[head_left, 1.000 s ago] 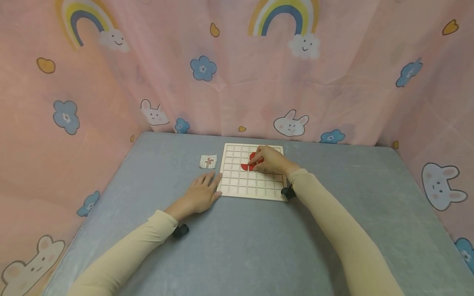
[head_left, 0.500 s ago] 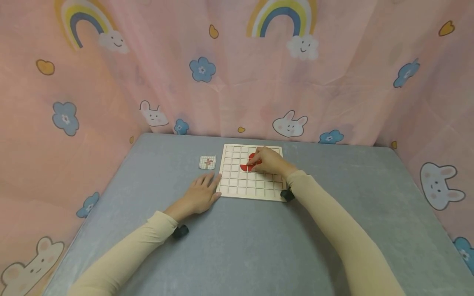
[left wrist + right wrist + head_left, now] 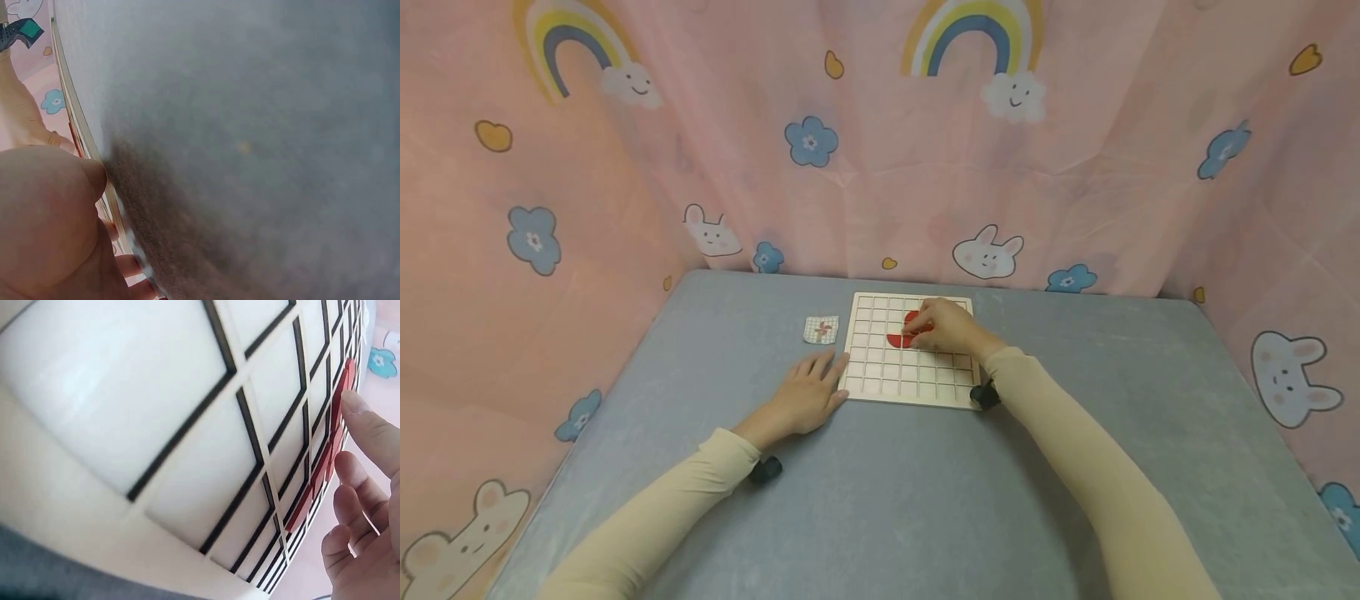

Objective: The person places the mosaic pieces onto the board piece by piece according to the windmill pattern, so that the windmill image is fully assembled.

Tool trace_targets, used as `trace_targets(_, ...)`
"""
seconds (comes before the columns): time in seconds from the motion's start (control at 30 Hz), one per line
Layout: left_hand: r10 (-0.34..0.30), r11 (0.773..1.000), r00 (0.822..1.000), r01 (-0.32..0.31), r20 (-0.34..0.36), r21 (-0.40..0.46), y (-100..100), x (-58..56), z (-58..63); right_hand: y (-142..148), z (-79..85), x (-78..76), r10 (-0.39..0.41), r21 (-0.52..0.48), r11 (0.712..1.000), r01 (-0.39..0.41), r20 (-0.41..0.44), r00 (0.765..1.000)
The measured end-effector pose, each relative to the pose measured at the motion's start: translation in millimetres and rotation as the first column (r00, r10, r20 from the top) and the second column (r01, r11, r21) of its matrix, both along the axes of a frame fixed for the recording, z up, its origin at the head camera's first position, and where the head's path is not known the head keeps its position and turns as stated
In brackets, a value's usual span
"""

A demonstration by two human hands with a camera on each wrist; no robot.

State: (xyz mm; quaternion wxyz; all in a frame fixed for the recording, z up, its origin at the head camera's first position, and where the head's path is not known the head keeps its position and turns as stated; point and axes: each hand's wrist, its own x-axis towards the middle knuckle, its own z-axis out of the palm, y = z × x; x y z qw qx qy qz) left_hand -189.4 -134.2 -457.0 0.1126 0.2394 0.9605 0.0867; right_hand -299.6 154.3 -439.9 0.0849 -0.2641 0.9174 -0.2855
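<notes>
A pale wooden grid board (image 3: 880, 379) lies on the table, with several red tiles (image 3: 895, 341) in its upper middle squares. Some tiles have rounded edges. My right hand (image 3: 950, 325) reaches over the board from the right, thumb and index finger at a red tile (image 3: 337, 403), seemingly pinching it. Its other fingers are bent, and the hand covers part of the tiles in the head view. With fingers spread, my left hand (image 3: 805, 394) rests on the table and touches the board's left edge. Beyond it is a small paper card (image 3: 822, 329) with a red pinwheel pattern on a grid.
The grey table (image 3: 880, 508) reaches back to a pink patterned curtain (image 3: 880, 192), which also hangs along both sides. A black wrist camera (image 3: 766, 469) sits under the left wrist and another dark one (image 3: 985, 395) under the right, over the board's near right corner.
The right hand's fingers shift very slightly at the red tiles. The left hand, board and card keep their places.
</notes>
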Motion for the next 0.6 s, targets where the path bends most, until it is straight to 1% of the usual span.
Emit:
trace_targets(0.1, 0.001, 1.000, 1.000, 0.000, -0.001, 0.006, 0.3, 0.7, 0.7, 3.0, 0.5, 1.2, -0.039, -0.034, 0.999, 0.041, 0.034, 0.999)
trace_targets(0.2, -0.001, 1.000, 1.000, 0.001, -0.002, 0.003, 0.6, 0.4, 0.4, 5.2, 0.5, 2.1, -0.058, -0.061, 0.996, 0.062, 0.058, 0.997)
trace_targets(0.3, 0.001, 1.000, 1.000, -0.001, 0.000, -0.002, 0.9, -0.4, 0.4, 5.8, -0.8, 1.7, -0.052, -0.060, 0.997, 0.055, 0.051, 0.997)
trace_targets(0.43, 0.006, 1.000, 1.000, -0.005, 0.008, -0.011, 1.3, -0.5, 0.9, 5.3, -3.4, 1.0, -0.035, -0.031, 0.999, 0.036, 0.034, 0.999)
trace_targets(0.6, 0.002, 1.000, 1.000, -0.002, 0.009, -0.021, 1.1, -1.5, -1.9, 4.5, -4.2, 2.3, -0.044, -0.022, 0.999, 0.044, 0.025, 0.999)
